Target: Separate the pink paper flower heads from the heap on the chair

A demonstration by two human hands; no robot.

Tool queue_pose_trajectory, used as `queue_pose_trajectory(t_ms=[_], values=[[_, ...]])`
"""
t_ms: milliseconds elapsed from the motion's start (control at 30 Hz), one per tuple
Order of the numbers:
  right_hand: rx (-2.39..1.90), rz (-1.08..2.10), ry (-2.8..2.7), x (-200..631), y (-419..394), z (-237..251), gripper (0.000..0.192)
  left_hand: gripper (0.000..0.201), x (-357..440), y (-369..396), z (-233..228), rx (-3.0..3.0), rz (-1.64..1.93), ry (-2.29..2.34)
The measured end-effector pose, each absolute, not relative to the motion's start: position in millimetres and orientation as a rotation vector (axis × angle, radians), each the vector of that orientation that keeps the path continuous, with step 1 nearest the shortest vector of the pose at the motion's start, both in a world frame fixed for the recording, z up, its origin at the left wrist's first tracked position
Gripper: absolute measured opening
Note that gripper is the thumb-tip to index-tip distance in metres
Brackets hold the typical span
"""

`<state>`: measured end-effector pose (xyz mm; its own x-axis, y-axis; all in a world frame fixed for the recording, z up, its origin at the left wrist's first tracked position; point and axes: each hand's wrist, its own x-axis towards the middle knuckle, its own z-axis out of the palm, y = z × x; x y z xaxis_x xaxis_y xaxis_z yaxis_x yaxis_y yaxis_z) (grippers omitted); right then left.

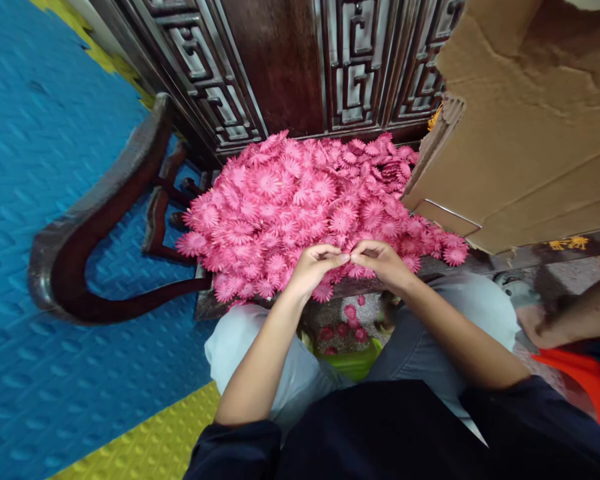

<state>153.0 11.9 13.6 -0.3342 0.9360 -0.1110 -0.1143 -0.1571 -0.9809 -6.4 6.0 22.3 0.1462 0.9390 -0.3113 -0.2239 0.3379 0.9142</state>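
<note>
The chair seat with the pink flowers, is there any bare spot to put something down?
Hardly: the pink flower pile covers the chair seat up to the cardboard box; only a strip shows at the front right edge. The blue floor mat left of the armrest lies open.

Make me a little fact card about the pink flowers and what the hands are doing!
flowers: big heap of pink flowers on a dark wooden chair
left hand: left hand pinching at the heap's front edge
right hand: right hand pinching too, fingertips meeting the left's
held thing: too small to tell
fallen flowers: fallen flowers lie below, between the knees
beside: cardboard box on the right
floor: blue mat
</note>
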Motion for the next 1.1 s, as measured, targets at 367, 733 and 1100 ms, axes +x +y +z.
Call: queue_pose_trajectory(t_ms=[367,733,1100], values=[[-1.01,1.722,-1.188,151,9,20,0.023,0.014,-16,6,28,0.901,0.925,1.062],[-0.95,1.754,-1.066,153,10,16,0.023,0.014,-14,7,25,0.96,0.932,1.145],[-1.042,1.63,-1.145,150,10,9,0.023,0.009,-14,7,23,1.06,0.984,1.188]])
